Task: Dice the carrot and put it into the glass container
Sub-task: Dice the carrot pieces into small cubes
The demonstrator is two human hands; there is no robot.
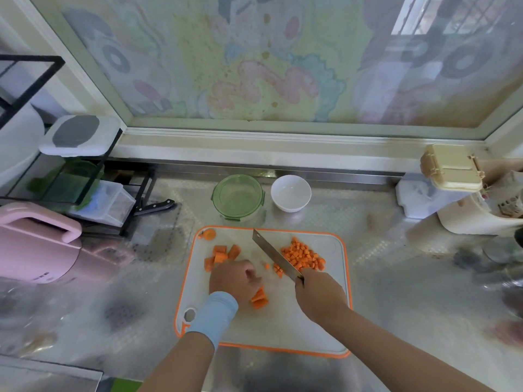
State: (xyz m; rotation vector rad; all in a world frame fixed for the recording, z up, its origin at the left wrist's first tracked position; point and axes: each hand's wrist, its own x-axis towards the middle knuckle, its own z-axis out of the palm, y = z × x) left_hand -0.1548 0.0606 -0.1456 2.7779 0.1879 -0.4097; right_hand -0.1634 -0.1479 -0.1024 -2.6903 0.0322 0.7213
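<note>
On the white, orange-rimmed cutting board my right hand grips the handle of a knife, blade pointing up-left. A pile of diced carrot lies right of the blade. My left hand, with a light blue wrist sleeve, curls its fingers over carrot slices. Larger carrot chunks sit above the left hand, and the carrot end lies in the board's top-left corner. The glass container with a green lid stands behind the board.
A white bowl stands right of the container. A pink appliance and a black rack with a second knife are at the left. A beige box and utensil holder stand at the right.
</note>
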